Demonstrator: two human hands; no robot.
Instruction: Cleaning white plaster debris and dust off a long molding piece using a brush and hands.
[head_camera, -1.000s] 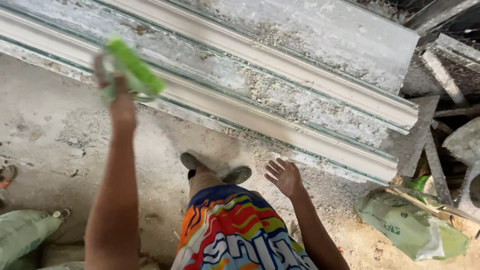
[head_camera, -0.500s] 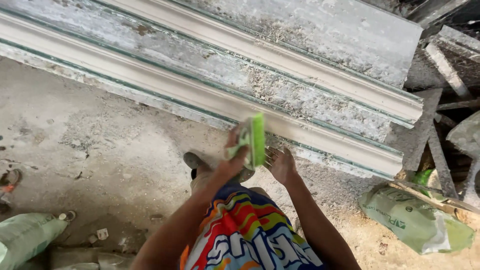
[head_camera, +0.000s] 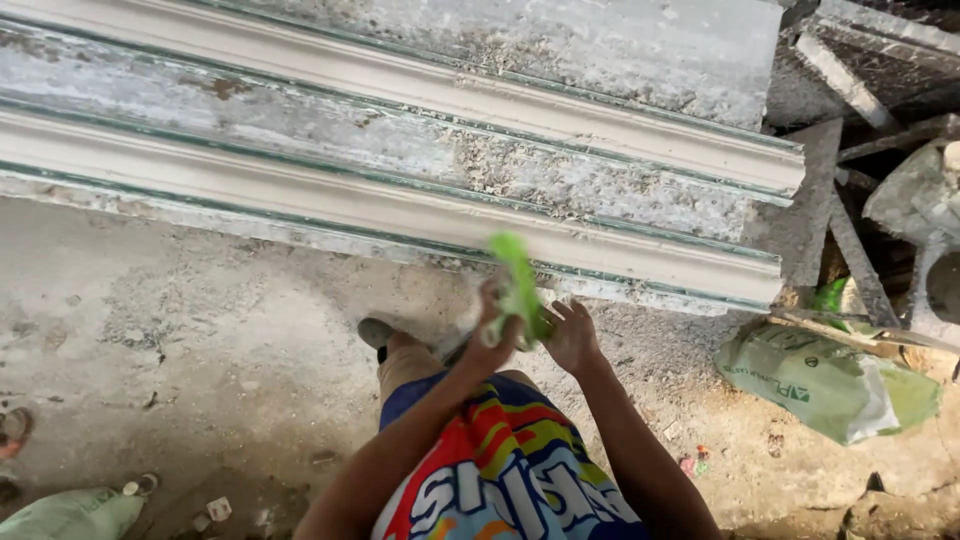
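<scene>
Both hands meet just below the near edge of the long pale moulding (head_camera: 400, 205) — the left hand (head_camera: 492, 335) clasped round a bright green cloth (head_camera: 520, 285), blurred, held upright, the right hand (head_camera: 572, 338) with fingers loosely curled against its side, as if steadying it. The moulding lies on rough concrete floor (head_camera: 180, 340); right of it, a crumpled green sack (head_camera: 825, 380) among scrap timber (head_camera: 850, 250) — a dusty workshop yard.

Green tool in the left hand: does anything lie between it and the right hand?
Nothing. In the head view the green tool, gripped by the left hand, stands right beside the right hand, whose fingers reach its lower end, though contact is unclear.
</scene>
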